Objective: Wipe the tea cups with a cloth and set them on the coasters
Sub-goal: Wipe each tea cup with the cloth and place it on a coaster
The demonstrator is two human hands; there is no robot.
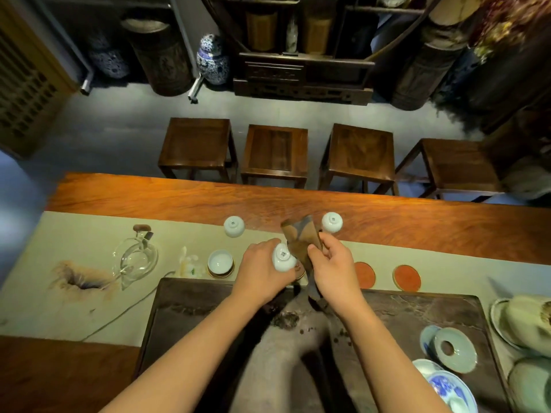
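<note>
At frame centre my left hand (262,271) grips an upturned white cup (283,257), while my right hand (331,269) pinches the brown cloth (301,236) just beside it. Two more inverted cups (234,226) flank the cloth above; another cup (220,262) sits upright on its coaster at left. Two bare red coasters (407,278) lie right of my hands, and a glass pitcher (135,257) stands far left.

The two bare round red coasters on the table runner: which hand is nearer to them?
Right. The right hand, holding the brown cloth, sits just left of the two bare round red coasters. The left hand, holding an upturned white cup, is farther left.
</note>
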